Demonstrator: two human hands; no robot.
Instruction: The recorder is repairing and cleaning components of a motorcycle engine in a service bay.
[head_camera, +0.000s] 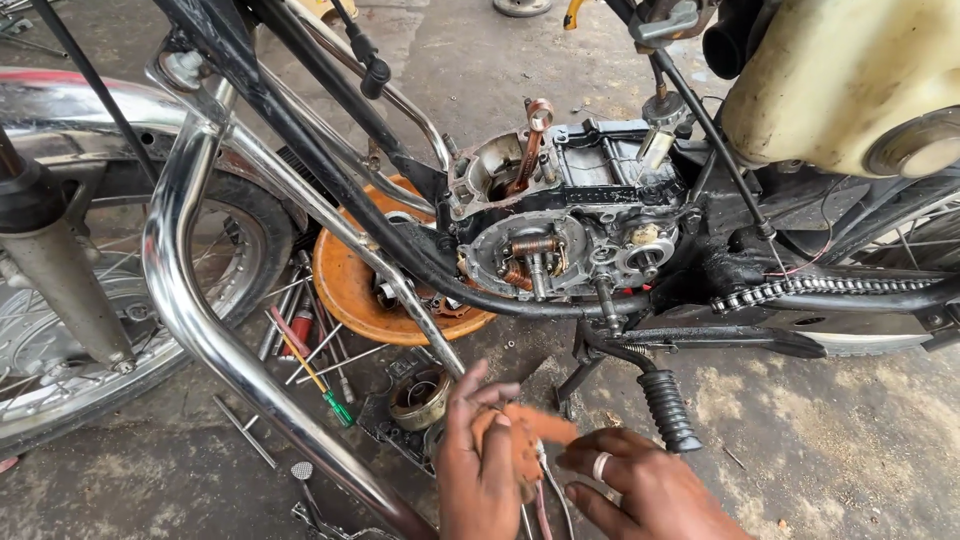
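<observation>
Both hands work low over the floor: left hand (480, 470) closed around an orange rag (525, 440), right hand (640, 490) half open, fingertips steadying it, below the opened engine (560, 230) whose parts sit in an orange bowl (345, 285).
</observation>
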